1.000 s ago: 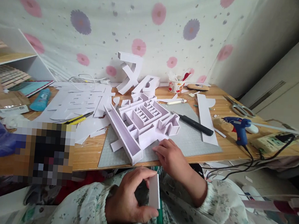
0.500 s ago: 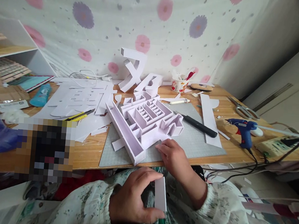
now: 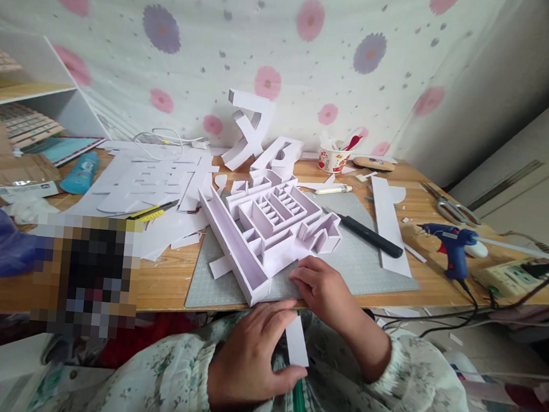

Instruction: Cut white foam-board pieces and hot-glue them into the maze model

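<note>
Closest to my camera, over the person's lap, the left hand (image 3: 254, 355) grasps a small white card (image 3: 297, 341) at its ends, forefinger on the far one and thumb on the near one. Just beyond it, the right hand (image 3: 319, 290) is at the near edge of the grey mat (image 3: 360, 268), fingers bent; I can't tell from here whether they hold anything.

On the mat, just past both hands, I have the white frame (image 3: 278, 245), walled into compartments, with a long open trough along its left side. A black tool (image 3: 372, 235) lies to its right, partly across a white strip (image 3: 388, 219). Farther right on the table (image 3: 161, 289) are a blue glue gun (image 3: 457, 251) and scissors (image 3: 456, 212); to the left, a yellow cutter (image 3: 151, 212) lies by white sheets (image 3: 145, 175).

Toward the back I see a pen (image 3: 334, 189), a paper cup (image 3: 332, 163) and an upright white shape (image 3: 255, 127), before a flowered curtain (image 3: 198, 32).
</note>
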The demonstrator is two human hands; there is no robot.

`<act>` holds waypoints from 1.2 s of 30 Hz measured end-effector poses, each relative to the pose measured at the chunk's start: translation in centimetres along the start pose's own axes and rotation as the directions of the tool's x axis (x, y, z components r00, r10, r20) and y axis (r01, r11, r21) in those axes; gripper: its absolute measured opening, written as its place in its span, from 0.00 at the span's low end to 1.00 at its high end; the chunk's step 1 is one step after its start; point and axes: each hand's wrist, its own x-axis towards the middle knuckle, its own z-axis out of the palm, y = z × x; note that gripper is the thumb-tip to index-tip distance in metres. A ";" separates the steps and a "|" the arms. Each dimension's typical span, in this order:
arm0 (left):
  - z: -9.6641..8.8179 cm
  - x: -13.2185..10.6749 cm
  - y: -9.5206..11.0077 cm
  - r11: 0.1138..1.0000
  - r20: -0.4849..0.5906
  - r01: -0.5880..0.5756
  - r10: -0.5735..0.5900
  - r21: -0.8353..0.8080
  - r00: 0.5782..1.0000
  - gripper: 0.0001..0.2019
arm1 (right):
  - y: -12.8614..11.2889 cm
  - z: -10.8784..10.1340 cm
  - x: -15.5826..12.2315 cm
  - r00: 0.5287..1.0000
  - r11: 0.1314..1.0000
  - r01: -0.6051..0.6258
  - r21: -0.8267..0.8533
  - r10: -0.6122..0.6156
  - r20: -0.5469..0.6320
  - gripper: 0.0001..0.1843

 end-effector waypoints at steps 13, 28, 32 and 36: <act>0.0 -0.1 -0.2 0.999 0.017 0.034 -0.034 -0.027 0.999 0.33 | 0.2 -0.4 0.3 0.999 0.992 -0.026 0.123 0.020 0.046 0.11; -0.5 -0.6 -0.5 0.988 -0.069 0.008 -0.019 -0.154 0.997 0.35 | -0.8 -3.3 -2.6 0.914 0.402 -0.151 0.903 0.404 -0.027 0.21; -0.5 -0.7 -0.2 0.990 -0.080 -0.013 0.001 -0.142 0.997 0.33 | -2.0 -3.3 -2.6 0.909 0.133 -0.099 0.986 0.416 0.035 0.15; -0.5 -1.0 -0.2 0.994 -0.086 -0.024 0.015 -0.109 0.996 0.32 | -3.0 -3.4 -2.5 0.906 0.007 -0.041 0.999 0.423 0.035 0.17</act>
